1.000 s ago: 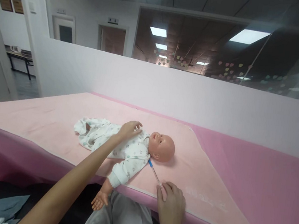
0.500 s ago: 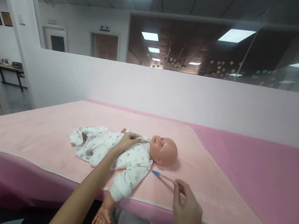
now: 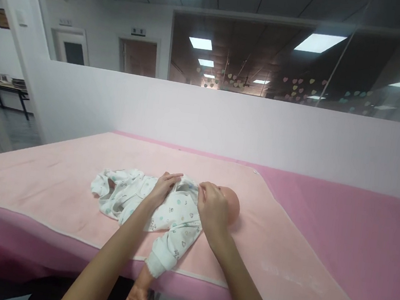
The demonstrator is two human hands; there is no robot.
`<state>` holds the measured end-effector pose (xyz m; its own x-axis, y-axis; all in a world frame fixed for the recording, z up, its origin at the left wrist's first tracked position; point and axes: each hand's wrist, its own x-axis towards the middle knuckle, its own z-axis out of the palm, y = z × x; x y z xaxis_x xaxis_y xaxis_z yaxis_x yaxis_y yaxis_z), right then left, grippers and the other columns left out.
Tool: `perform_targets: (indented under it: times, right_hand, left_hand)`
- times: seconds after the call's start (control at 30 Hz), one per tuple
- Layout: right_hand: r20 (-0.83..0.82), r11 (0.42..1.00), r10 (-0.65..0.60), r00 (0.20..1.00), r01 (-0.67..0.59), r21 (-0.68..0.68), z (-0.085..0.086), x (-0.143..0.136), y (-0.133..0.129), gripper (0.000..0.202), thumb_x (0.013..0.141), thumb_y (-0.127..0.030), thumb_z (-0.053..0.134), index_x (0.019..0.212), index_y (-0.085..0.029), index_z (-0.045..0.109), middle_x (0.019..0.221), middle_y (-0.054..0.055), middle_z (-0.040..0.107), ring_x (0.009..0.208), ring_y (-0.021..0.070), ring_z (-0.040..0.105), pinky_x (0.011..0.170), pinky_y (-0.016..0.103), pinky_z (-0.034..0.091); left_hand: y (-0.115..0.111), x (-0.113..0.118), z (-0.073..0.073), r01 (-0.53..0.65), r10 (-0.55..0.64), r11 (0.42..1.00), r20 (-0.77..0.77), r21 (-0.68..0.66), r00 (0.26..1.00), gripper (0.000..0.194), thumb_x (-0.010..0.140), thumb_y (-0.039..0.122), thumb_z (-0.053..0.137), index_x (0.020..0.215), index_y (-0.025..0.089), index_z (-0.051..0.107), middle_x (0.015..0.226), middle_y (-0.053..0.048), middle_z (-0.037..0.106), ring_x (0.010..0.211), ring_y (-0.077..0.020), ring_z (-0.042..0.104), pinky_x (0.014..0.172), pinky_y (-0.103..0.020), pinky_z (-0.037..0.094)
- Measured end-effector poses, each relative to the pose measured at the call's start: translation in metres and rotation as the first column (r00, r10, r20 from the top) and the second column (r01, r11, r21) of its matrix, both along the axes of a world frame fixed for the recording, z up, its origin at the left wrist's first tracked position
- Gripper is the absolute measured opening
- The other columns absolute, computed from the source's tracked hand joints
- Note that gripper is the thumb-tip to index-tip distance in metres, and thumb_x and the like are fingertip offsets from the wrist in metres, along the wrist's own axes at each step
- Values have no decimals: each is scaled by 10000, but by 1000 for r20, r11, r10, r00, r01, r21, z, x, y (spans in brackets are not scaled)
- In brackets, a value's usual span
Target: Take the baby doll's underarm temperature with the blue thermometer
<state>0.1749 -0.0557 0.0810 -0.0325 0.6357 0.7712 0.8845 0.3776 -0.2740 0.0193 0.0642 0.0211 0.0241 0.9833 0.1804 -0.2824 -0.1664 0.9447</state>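
A baby doll [image 3: 180, 216] in white patterned clothes lies on its back on the pink mat [image 3: 274, 258], head to the right, one arm hanging over the front edge. My left hand [image 3: 165, 187] rests on the doll's chest, its fingers at the far side of the open-looking collar cloth. My right hand [image 3: 213, 206] is beside the doll's face, hiding most of it, with fingertips pinched near the collar. A bit of blue shows inside the garment by those fingertips; the rest of the blue-tipped stick is hidden.
A white half wall [image 3: 225, 124] with a window above stands behind the mat. Deeper pink cloth [image 3: 359, 230] lies under the mat at the right. Far left, a side table [image 3: 9, 88] stands beyond a doorway.
My right hand has moved up and left from the mat to the doll's collar, bringing the blue-tipped stick. My left hand has shifted slightly left on the chest.
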Motion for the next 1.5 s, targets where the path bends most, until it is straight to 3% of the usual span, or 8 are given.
perform_targets:
  times: [0.33,0.67,0.8,0.9,0.97,1.07,1.23,1.5]
  right_hand:
    - [427,966,-7,904,116,-231,1,-2,46,199,764,-81,523,600,-186,564,530,21,580,488,140,539,478,235,293]
    - [457,949,116,882,38,-313,1,-13,109,155,712,-199,653,592,-174,559,491,-16,548,480,103,526,494,212,379]
    - [503,929,194,843,7,-370,2,-11,114,217,571,-33,684,526,-187,540,479,-22,544,461,110,529,462,201,349]
    - [517,927,221,827,-13,-375,6,-11,109,188,585,-48,675,573,-200,565,507,-16,554,510,126,558,485,205,363]
    - [539,928,224,812,-9,-373,11,-14,106,167,601,-72,674,596,-209,578,514,-11,555,551,139,576,511,211,377]
    - [613,917,234,755,38,-397,17,-23,106,172,579,-62,685,621,-208,602,555,4,588,594,155,595,527,219,393]
    - [690,872,295,661,109,-477,22,-37,112,210,557,9,666,665,-166,627,621,33,630,575,157,605,476,211,386]
    - [713,846,405,572,62,-530,27,-37,106,129,696,-44,569,751,-141,634,740,72,660,670,166,612,551,224,401]
  left_hand:
    - [-8,3,3,128,-128,991,-23,27,992,550,575,311,703,1095,164,602,545,59,443,499,-65,398,480,-194,274]
    - [-11,5,6,285,-264,957,-235,61,935,440,658,268,635,1088,200,574,526,44,489,499,-101,442,491,-215,308]
    - [12,-3,20,306,-323,946,-259,-105,910,408,729,389,557,1072,169,555,640,-13,567,532,-139,530,531,-260,397]
    - [48,-11,32,149,-133,989,-420,6,898,391,708,378,572,1046,182,566,760,-43,591,645,-181,577,595,-293,430]
    - [72,-12,31,15,120,975,-576,224,809,318,676,323,597,966,193,610,843,-65,607,762,-215,581,660,-305,426]
    - [96,-5,14,55,347,892,-758,448,553,126,681,273,577,758,202,648,845,-83,634,838,-247,576,750,-333,401]
    - [99,5,-13,133,334,913,-894,386,300,71,616,160,585,553,192,575,647,-81,627,769,-275,600,825,-394,358]
    - [78,-2,2,24,239,970,-967,241,86,180,725,284,476,773,168,606,855,-126,645,787,-268,611,689,-349,415]
